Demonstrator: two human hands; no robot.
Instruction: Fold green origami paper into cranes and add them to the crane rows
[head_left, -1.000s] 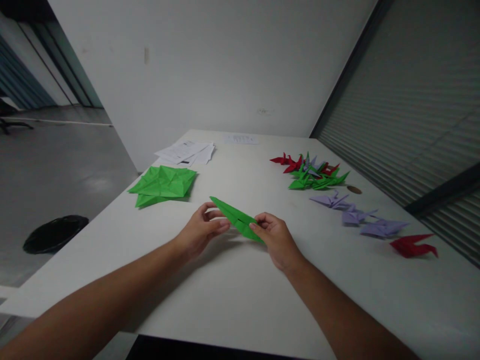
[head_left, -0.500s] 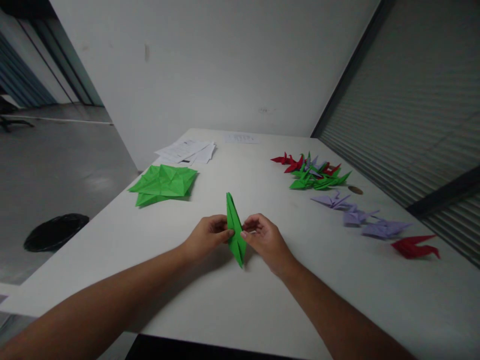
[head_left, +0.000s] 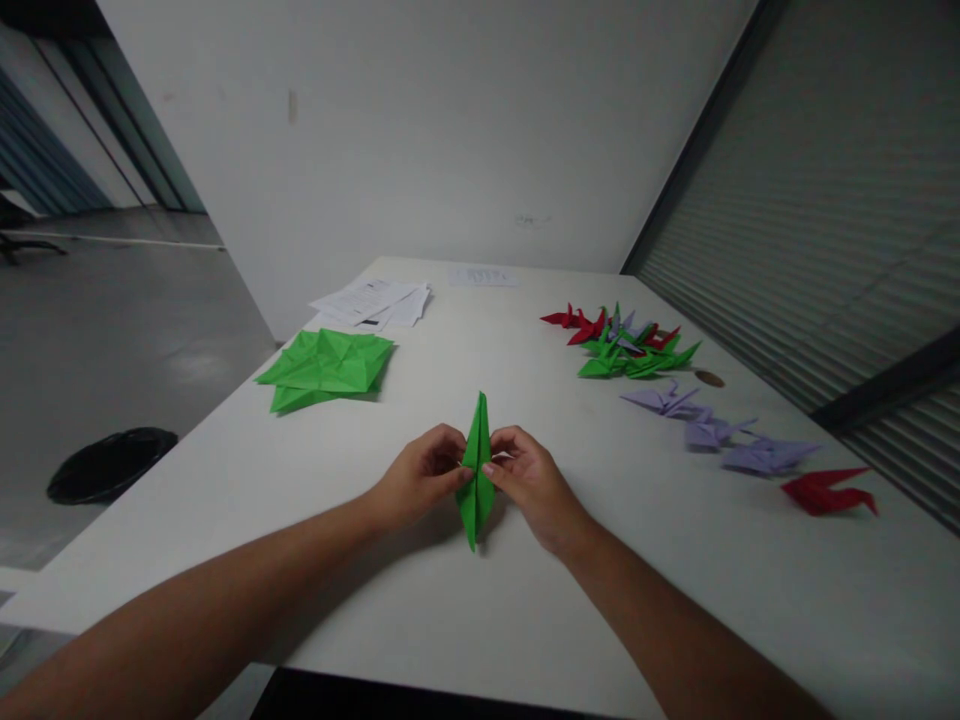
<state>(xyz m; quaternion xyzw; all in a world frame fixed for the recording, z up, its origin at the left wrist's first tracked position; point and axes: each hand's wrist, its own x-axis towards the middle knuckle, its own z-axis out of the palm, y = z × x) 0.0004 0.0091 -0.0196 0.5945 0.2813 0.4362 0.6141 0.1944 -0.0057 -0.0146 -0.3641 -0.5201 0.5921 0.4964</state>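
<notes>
A long, narrow piece of folded green origami paper [head_left: 475, 500] stands nearly upright between my hands, a crease running down its middle. My left hand [head_left: 425, 472] pinches its left edge, thumb on the near face and fingers behind. On the opposite edge, my right hand [head_left: 531, 482] grips it the same way, with the thumb tip close to the centre crease. The fingertips behind the paper are partly hidden. Both hands are just above the white table [head_left: 375, 610].
Creased green paper sheets [head_left: 326, 365] lie at left, with printed papers [head_left: 371, 300] behind them. Folded cranes in red, green and purple [head_left: 637, 350] are heaped at back right. Purple cranes [head_left: 769, 455] and a red one [head_left: 829, 492] line the right side. A black-lined bin [head_left: 112, 465] stands on the floor.
The folded green paper has turned from leaning left to nearly upright, its top moving right. Its creased face is now more toward me, and both thumbs rest on it.
</notes>
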